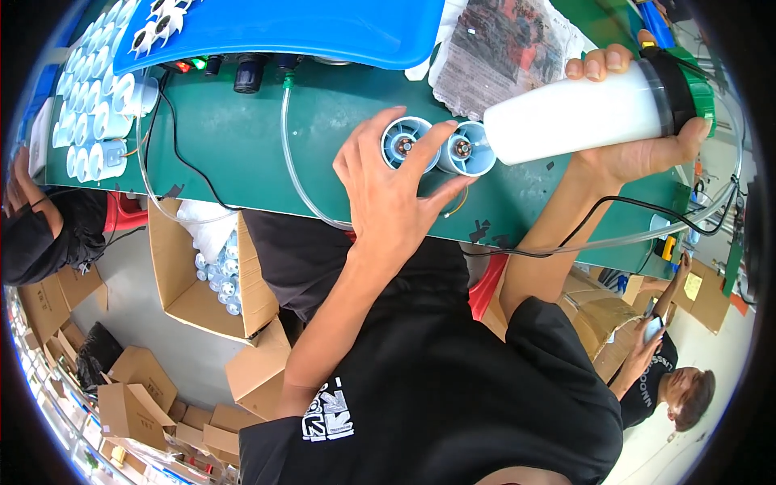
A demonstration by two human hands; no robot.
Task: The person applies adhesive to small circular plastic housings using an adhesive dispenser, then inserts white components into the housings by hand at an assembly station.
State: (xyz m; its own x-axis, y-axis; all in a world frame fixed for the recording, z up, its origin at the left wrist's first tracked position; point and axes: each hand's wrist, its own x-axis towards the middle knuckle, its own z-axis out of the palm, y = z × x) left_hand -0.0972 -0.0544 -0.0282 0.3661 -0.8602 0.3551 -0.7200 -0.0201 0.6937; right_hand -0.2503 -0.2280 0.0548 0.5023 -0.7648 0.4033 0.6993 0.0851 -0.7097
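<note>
My left hand [384, 182] is closed around two light-blue round housings that stand side by side on the green table [242, 137]. The left housing [406, 144] has spokes around a small dark motor-like core; the right housing [477, 158] shows a similar core. In my right hand [638, 158] is a large dispensing syringe [574, 117], its barrel filled with white material, with a black collar and green cap. It lies nearly level, and its narrow tip reaches the right housing's core. Whether the tip touches cannot be made out.
Many light-blue housings [101, 117] stand at the table's left. A blue tray [307, 32] rests above a device with knobs. A stained sheet [501, 56] lies behind. Clear hoses [289, 153] and black cables cross the table. An open carton [186, 279] and other people flank me.
</note>
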